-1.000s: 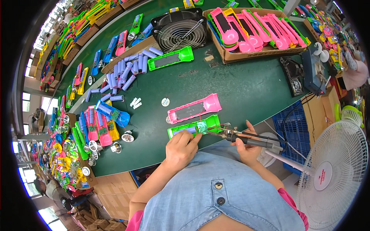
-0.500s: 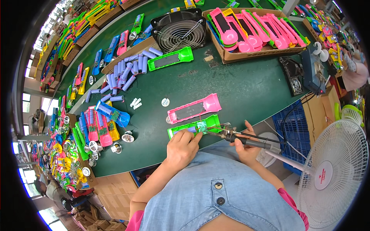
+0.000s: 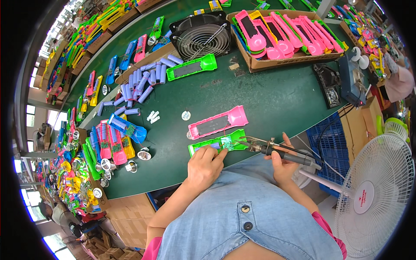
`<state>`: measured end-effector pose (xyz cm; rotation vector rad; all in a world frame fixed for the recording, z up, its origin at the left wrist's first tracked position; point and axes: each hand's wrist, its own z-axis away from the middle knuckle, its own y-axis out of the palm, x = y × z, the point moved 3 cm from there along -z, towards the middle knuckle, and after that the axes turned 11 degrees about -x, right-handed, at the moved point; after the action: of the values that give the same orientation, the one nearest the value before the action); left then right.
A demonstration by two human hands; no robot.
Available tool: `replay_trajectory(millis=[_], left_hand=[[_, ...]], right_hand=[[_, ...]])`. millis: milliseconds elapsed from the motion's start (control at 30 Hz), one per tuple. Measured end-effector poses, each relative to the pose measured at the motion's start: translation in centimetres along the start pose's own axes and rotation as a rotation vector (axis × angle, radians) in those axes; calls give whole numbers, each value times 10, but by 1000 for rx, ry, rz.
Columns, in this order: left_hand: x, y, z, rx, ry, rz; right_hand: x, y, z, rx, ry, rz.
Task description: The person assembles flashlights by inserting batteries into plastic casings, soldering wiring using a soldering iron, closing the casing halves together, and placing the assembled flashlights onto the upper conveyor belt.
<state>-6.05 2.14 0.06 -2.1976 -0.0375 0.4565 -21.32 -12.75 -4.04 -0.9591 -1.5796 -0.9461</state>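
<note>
In my right hand (image 3: 284, 164) is a soldering iron (image 3: 286, 157) with a dark handle and a thin bent metal tube beside its tip. The tip points left, at the right end of a green flashlight casing (image 3: 238, 138). That casing lies at the table's near edge, with a small green circuit board (image 3: 226, 142) and a purple battery (image 3: 212, 146) inside. My left hand (image 3: 204, 168) grips the casing's near side, fingers curled by the battery and board; the fingertips are partly hidden. Just beyond lies a pink casing (image 3: 219, 122) with a dark strip.
Loose purple batteries (image 3: 141, 82) are heaped at the left, near filled casings (image 3: 115, 141) and shiny reflectors (image 3: 144, 154). At the back stand a black fan (image 3: 201, 37) and a cardboard box (image 3: 294, 63) of casings. A white fan (image 3: 372, 195) stands to the right.
My right hand has drawn the soldering iron slightly right, so its tip has backed away from the circuit board. My left hand and the green casing have stayed in place.
</note>
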Motion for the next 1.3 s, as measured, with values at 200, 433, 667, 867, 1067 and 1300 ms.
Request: replay_trajectory(millis=[200,433,667,867,1067,1300], left_hand=[[24,-11,0,-253,-248,107],[85,0,-28,59,-315,-274],[53,-16,23,-276,-478,7],[54,3,34,-100,-289,275],[92,-40,-39,108,-578,725],[181,-40,-267,-102,-219,348]], right_hand=[[-1,-13,-13,-62,-162,6],[-4,-27,-41,-76,-363,263],[-8,-32,-62,-199,-430,339],[-14,-28,-88,-198,-523,555],[-29,-28,-105,-288,-531,629],[-27,-35,-96,-235,-478,707]])
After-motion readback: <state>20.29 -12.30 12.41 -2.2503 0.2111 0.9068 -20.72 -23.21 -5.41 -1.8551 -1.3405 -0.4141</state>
